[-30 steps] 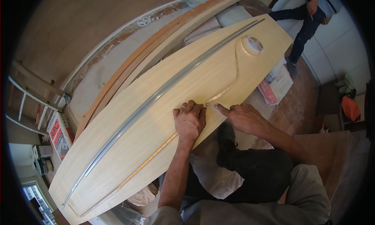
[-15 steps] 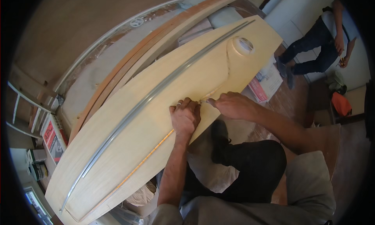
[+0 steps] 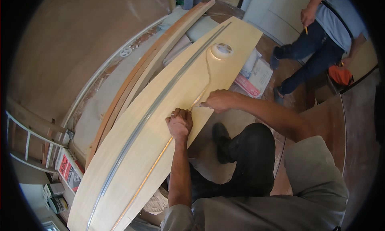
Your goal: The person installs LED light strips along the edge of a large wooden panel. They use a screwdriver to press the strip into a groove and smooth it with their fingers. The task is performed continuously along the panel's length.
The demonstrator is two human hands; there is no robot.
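Observation:
A long pale wooden board (image 3: 160,122) lies in front of me. Along it runs a narrow LED strip (image 3: 157,159) with an orange sheen, which continues past my hands and curves up to a white reel (image 3: 221,51) at the board's far end. My left hand (image 3: 179,122), a ring on one finger, is closed with its curled fingertips down on the strip. Just beyond it my right hand (image 3: 218,101) pinches at the strip, its index finger and thumb close to the left fingertips. Grey metal channels (image 3: 148,115) lie lengthwise on the board, left of the hands.
Brown timber lengths (image 3: 136,78) lie along the board's left side. A ladder-like frame (image 3: 36,146) and a red-and-white box (image 3: 69,169) are at left. Another person (image 3: 317,38) stands at the far right near a red-and-white package (image 3: 253,80). An orange bag (image 3: 341,75) is behind.
My view has shifted, so the board sits lower and further left. My hands remain together at the strip, the right slightly farther from the left. The other person has stepped and shifted posture.

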